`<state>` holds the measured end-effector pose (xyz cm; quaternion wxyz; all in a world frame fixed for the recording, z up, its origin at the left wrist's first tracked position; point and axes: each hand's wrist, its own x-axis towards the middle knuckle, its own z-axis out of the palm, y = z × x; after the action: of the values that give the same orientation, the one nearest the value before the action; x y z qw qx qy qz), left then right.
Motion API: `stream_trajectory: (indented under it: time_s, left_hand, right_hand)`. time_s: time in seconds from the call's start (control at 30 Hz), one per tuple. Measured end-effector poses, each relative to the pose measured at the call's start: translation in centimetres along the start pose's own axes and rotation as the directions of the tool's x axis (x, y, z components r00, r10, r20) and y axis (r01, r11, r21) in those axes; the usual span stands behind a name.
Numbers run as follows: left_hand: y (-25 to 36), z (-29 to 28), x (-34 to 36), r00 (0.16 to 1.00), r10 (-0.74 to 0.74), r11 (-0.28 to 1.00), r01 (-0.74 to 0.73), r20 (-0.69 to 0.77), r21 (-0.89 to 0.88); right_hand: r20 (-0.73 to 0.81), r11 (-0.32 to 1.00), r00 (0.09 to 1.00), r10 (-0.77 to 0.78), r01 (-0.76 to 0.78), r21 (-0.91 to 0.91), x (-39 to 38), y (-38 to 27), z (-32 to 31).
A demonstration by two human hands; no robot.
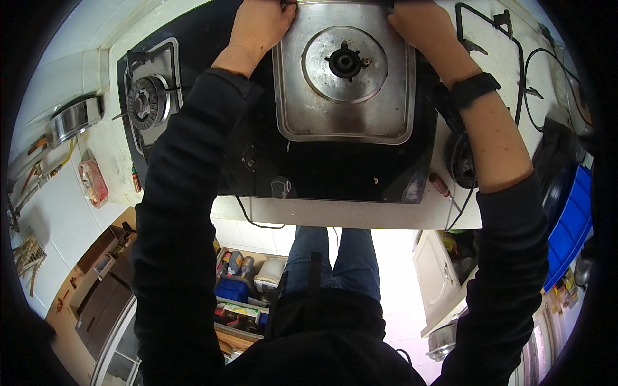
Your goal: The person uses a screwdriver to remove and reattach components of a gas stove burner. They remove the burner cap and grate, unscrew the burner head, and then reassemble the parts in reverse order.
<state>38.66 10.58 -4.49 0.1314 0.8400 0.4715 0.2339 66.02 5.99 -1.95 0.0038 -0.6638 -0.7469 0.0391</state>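
Note:
A square steel drip tray (344, 122) lies on the black glass gas hob (347, 170), with a black burner base (345, 63) in its round raised middle. My left hand (265, 26) is closed at the tray's far left corner, its fingers curled by the edge. At the far right corner my right hand (421, 26) grips the tray's rim; its fingertips are partly cut off by the upper edge of the picture. A second burner (148, 101) sits in its own tray at the hob's left end.
A black pan support (519, 71) lies on the counter at the right. Below it are a round black burner part (461, 161) and a red-handled screwdriver (440, 184). A small pot (74, 120) stands at the left. Beneath the counter, a drawer (241, 276) and a cabinet door (432, 276) stand open.

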Motion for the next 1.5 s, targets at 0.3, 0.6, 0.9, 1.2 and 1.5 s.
stream_trajectory:
  time_s: [0.3, 0.6, 0.9, 1.2, 1.5]
  left_hand:
    - [0.5, 0.0, -0.5, 0.998, 0.011, 0.999, -0.009, -0.066, 0.035]
    - [0.0, 0.2, -0.4, 0.998, 0.014, 0.998, -0.01, -0.068, 0.065]
    - [0.3, -0.1, -0.5, 0.997, -0.007, 0.999, 0.01, -0.074, 0.048]
    - [3.2, -3.5, -3.5, 0.979, -0.2, 0.956, 0.205, 0.045, -0.209]
    - [14.9, -7.3, -16.8, 0.802, -0.444, 0.428, 0.581, 0.398, -0.693]
  right_hand:
    - [0.047, 0.997, 0.997, 0.069, -0.067, -0.048, -0.5, 0.0, 0.3]
    - [-0.056, 0.897, 0.966, -0.254, 0.213, -0.388, -0.7, 1.7, 1.9]
    - [0.01, 0.861, 0.971, -0.24, 0.218, -0.459, -0.7, 1.5, 1.6]
    - [-0.113, 0.976, 0.992, 0.062, -0.037, 0.213, -3.0, 1.8, -3.7]
    - [-0.311, 0.527, 0.916, 0.254, 0.139, 0.839, -14.5, 0.4, -13.8]
